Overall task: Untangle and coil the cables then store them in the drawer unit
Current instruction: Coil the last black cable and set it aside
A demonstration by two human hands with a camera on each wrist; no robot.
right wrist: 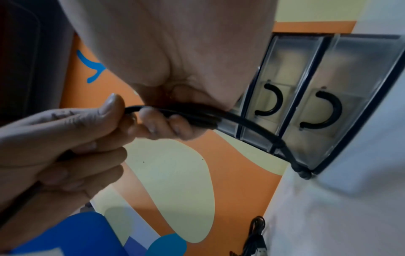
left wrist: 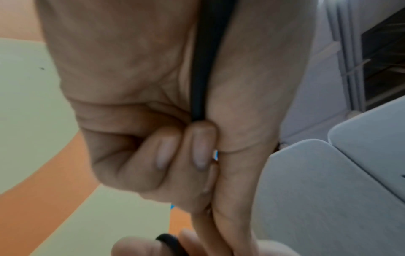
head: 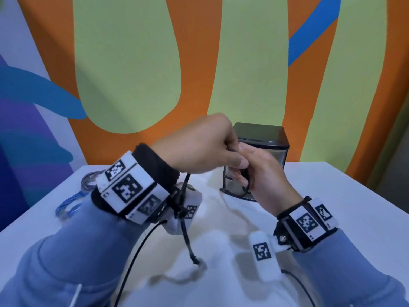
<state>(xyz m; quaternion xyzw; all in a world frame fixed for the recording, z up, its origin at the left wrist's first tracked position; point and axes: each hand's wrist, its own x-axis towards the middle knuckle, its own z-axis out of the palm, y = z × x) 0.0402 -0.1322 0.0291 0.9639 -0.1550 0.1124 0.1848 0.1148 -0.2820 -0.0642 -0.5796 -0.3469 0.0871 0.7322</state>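
Coiling step in hand. Blue cable bundle (head: 68,203) lies far left on the tabletop (head: 354,207). Left hand (head: 199,147) fingers pinch the black cable (head: 188,242), feeding it over; its tail hangs to the tabletop. Right hand (head: 263,173) fingers clamp the gathered loops. Drawer unit (head: 263,138) behind, drawers closed. Next, probably: wrap the slack, then open a drawer.

Orange-green-blue mural wall (head: 243,63), white table (head: 332,207) — evenly lit
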